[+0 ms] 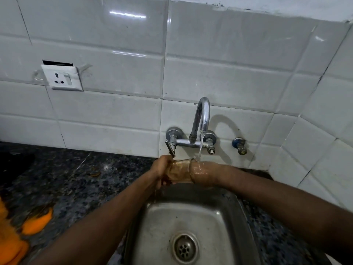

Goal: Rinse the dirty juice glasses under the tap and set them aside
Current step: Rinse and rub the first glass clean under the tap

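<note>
A clear juice glass (pixel 181 170) lies on its side in the air over the back of the steel sink (pixel 225 219), its mouth pointing right. My left hand (pixel 160 172) grips its base end. My right hand (pixel 202 172) is pushed into the mouth of the glass, so its fingers show only through the wet glass wall. Water runs from the chrome tap (pixel 202 115) onto the glass rim and my right wrist. How the fingers lie inside the glass is not clear.
A dark speckled stone counter (pixel 76 175) runs to the left, with orange peels (pixel 36 220) near its front left. A wall socket (pixel 62 78) sits on the white tiles. A small blue valve (pixel 238 145) sticks out right of the tap. The sink drain (pixel 184 247) is uncovered.
</note>
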`<state>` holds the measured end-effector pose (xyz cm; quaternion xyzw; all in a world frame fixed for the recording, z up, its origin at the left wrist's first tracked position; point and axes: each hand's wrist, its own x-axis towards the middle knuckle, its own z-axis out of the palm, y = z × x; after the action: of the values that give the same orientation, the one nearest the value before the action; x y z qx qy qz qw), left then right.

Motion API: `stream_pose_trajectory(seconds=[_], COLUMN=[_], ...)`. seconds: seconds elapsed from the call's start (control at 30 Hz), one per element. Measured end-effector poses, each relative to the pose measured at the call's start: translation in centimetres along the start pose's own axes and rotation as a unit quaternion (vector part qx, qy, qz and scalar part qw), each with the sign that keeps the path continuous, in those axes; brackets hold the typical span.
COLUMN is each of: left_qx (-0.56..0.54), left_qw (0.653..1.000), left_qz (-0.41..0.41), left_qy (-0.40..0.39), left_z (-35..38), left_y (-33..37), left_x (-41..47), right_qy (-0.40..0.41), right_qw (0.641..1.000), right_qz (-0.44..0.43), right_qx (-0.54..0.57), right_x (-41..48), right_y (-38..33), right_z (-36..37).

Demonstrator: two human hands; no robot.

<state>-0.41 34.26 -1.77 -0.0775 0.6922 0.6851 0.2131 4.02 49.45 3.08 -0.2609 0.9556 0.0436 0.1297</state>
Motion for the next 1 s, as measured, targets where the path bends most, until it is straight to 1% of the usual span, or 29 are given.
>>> stream_pose_trajectory(seconds=[0.07, 0.13, 0.17, 0.2, 0.23, 0.27, 0.33, 0.37, 0.4, 0.43, 0.47, 0.53, 0.6, 0.63, 0.7, 0.73, 0.77, 0.8, 0.87, 0.9, 0.97, 1.0], left_qx=[0.02, 0.019, 0.015, 0.007, -0.007, -0.019, -0.031, -0.022, -0.005, 0.009, 0.015, 0.003, -0.002, -0.01, -0.039, -0.053, -0.06, -0.053, -0.016, -0.018, -0.066, -0.089], left_qw=[1.0, 1.0, 1.0, 1.0, 1.0, 1.0, 1.0, 1.0, 1.0, 1.0, 1.0, 1.0, 1.0, 1.0, 0.999, 0.998, 0.998, 0.998, 1.0, 0.999, 0.995, 0.992], left_qz=[0.0, 0.017, 0.023, 0.024, 0.02, 0.012, -0.003, -0.005, -0.001, 0.006, 0.012, 0.011, 0.012, 0.013, -0.001, -0.01, -0.016, -0.02, -0.019, -0.016, 0.008, 0.038], left_qy=[-0.011, -0.007, -0.005, -0.003, -0.002, 0.001, 0.005, 0.006, 0.008, 0.01, 0.014, 0.017, 0.015, 0.015, 0.021, 0.021, 0.014, 0.007, -0.01, -0.028, -0.08, -0.087], left_z=[0.0, 0.0, 0.1, 0.3, 0.5, 0.5, 0.7, 0.8, 0.8, 0.8, 0.7, 0.6, 0.9, 1.2, 1.3, 1.3, 1.2, 1.1, 0.6, 0.3, 0.1, 0.3], left_y=[0.6, 0.7, 0.6, 0.3, -0.1, -0.4, -0.7, -0.6, -0.3, 0.1, 0.4, 0.7, 0.4, 0.0, -0.5, -0.6, -0.5, -0.1, 0.4, 0.5, 0.1, -0.4], left_x=[0.1, 0.0, 0.0, 0.0, 0.0, 0.0, -0.1, -0.1, -0.2, -0.3, -0.2, -0.4, -0.7, -0.7, -0.6, -0.6, -0.4, -0.4, -0.2, -0.1, 0.1, 0.0], right_qy=[0.007, -0.003, -0.032, -0.068, -0.085, -0.077, -0.027, 0.004, 0.016, 0.016, 0.008, -0.042, -0.101, -0.104, -0.088, -0.056, -0.015, 0.014, 0.042, 0.08, 0.108, 0.099], right_qw=[0.998, 0.994, 0.987, 0.977, 0.975, 0.984, 1.0, 0.997, 0.995, 0.996, 0.998, 0.998, 0.985, 0.981, 0.982, 0.989, 0.995, 0.999, 0.999, 0.996, 0.989, 0.986], right_qz=[0.051, 0.021, -0.01, -0.018, -0.018, -0.01, 0.014, 0.02, 0.021, 0.012, 0.016, 0.044, 0.042, 0.032, 0.042, 0.053, 0.046, 0.026, 0.004, -0.02, -0.065, -0.048], right_qx=[0.02, 0.106, 0.155, 0.203, 0.204, 0.163, -0.009, -0.073, -0.094, -0.086, -0.054, 0.034, 0.136, 0.161, 0.16, 0.13, 0.087, 0.035, -0.005, 0.015, 0.082, 0.122], right_x=[0.0, 0.0, -0.2, -0.5, -0.5, -0.5, -0.8, -0.9, -1.0, -1.1, -1.1, -0.8, -0.4, -0.3, -0.2, -0.3, -0.3, -0.7, -1.7, -1.8, -1.7, -1.4], right_y=[0.4, 0.3, 0.1, -0.1, -0.1, -0.2, -0.4, -0.3, -0.3, -0.8, -0.8, -0.4, 0.3, 0.6, 0.8, 0.8, 0.7, 0.4, -0.3, -0.2, 0.5, 1.0], right_z=[0.1, -0.5, -0.8, -1.3, -1.4, -1.5, -1.9, -1.7, -1.1, -0.6, -0.4, -0.5, -1.1, -1.4, -1.9, -1.5, -1.1, -0.9, -0.8, -0.8, -0.5, -0.3])
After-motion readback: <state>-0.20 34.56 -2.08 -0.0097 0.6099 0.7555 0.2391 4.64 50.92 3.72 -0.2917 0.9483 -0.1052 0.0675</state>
